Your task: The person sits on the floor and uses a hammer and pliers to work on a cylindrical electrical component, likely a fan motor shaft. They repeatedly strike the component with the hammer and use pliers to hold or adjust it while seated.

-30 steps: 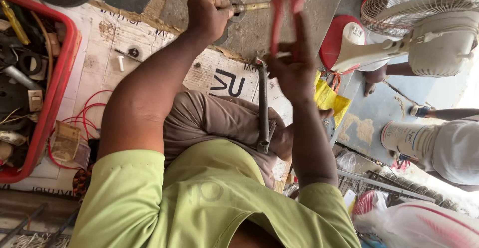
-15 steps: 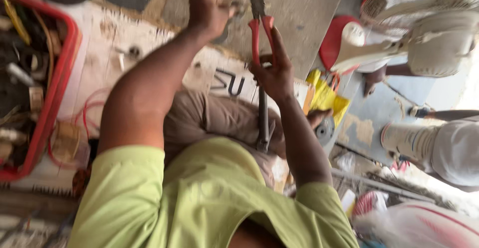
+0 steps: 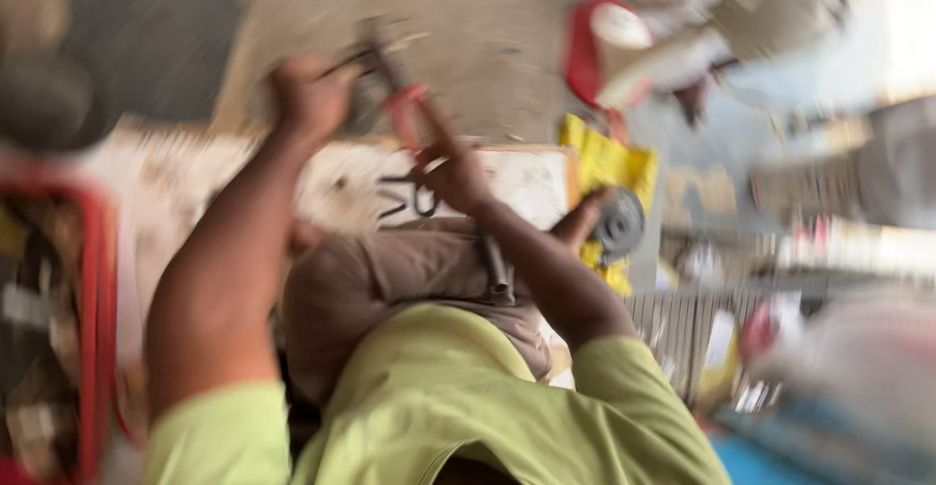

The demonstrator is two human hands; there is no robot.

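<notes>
A: In the head view, heavily blurred, how many hands of yours show?

B: Two. Your left hand (image 3: 310,95) sits at the upper left of centre, closed into a fist around something thin and metallic; the blur hides what it is. Your right hand (image 3: 453,175) is just right of it, near the centre, fingers wrapped around the red-handled pliers (image 3: 405,105).

A: One pair of pliers only?

B: One. Its red handles rise from your right hand toward the top of the frame, and the dark head points up and left, close to your left fist. Whether the head touches what the fist holds, you cannot tell.

A: What lies around your arms?

B: One red crate (image 3: 97,280) along the left edge, filled with dark clutter. One sheet of pale cardboard (image 3: 526,178) under your hands, with black marks on it. One yellow packet (image 3: 606,163) right of the right hand, and one round grey disc (image 3: 621,224) just below it. A red and white object (image 3: 604,51) is at the upper right.

A: Anything blocking the view?

B: Your green shirt (image 3: 439,407) and bent knee (image 3: 390,271) fill the lower centre, covering the ground beneath your forearms
</notes>
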